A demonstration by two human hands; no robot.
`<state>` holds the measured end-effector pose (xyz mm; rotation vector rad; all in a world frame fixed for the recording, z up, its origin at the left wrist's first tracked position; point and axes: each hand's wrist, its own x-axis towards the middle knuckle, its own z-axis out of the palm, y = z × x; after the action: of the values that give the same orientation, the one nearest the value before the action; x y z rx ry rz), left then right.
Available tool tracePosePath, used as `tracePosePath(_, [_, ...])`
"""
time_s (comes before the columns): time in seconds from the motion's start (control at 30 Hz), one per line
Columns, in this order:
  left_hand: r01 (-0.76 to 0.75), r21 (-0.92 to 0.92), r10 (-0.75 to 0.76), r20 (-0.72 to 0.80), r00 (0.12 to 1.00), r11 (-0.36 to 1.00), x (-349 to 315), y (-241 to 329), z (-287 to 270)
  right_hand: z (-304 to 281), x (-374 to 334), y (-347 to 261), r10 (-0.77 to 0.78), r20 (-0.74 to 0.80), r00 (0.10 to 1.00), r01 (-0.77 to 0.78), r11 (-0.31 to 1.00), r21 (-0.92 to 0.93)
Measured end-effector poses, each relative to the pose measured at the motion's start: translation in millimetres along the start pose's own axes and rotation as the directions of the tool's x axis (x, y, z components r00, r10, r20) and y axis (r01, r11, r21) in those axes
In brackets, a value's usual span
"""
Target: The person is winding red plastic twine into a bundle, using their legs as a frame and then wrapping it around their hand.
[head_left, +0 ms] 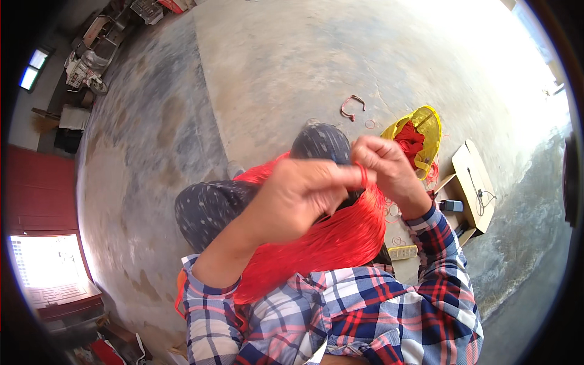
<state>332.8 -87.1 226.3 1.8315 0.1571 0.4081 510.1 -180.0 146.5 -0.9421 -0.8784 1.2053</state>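
Observation:
A thick hank of shiny red cord [322, 243] lies across my lap, over the dark patterned trouser legs [210, 204]. My left hand [298, 194] is raised above it, its index finger stretched to the right and its other fingers curled. Round that fingertip passes a small loop of red cord [364, 174]. Close against it, my right hand [386, 167] pinches the cord between thumb and fingers. Both hands are slightly smeared by motion, and the cord's exact path between the fingers is hidden.
To the right stands a yellow basket [433, 125] with red cloth-like material inside. Beside it is an open cardboard box [474, 182] holding a dark blue item. A braided cord [348, 108] lies on the concrete floor, and a yellow case [403, 252] rests near my right elbow.

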Motion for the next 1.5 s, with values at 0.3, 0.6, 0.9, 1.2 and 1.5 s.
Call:
tracePosePath(0.3, [-0.221, 0.330, 0.183, 0.142, 0.973, 0.918, 7.5, -19.5, 11.5, -17.1, -0.4, -1.4, 0.041, -0.019, 0.999, -0.037, 0.983, 0.181])
tracePosePath(0.6, [0.023, 0.644, -0.200, 0.203, 0.958, 0.764, 5.1, -1.8, -3.9, -19.3, -11.5, 7.2, 0.101, 0.055, 0.993, -0.114, 0.936, 0.334])
tracePosePath(0.9, [0.027, -0.156, -0.101, -0.483, 0.870, 0.987, -4.2, 48.4, -47.4, 23.0, 9.8, 1.7, 0.099, 0.205, 0.974, -0.177, 0.897, 0.406])
tracePosePath(1.2, [0.232, -0.118, -0.255, -0.244, 0.936, 0.966, -120.6, 59.7, -85.9, 72.7, 94.5, 0.3, 0.022, 0.240, 0.970, -0.138, 0.868, 0.477])
tracePosePath(1.5, [0.564, 0.398, -0.033, -0.796, 0.604, 0.724, -194.4, 61.8, -158.5, 170.5, 132.6, -7.2, 0.076, 0.486, 0.871, -0.274, 0.896, 0.350])
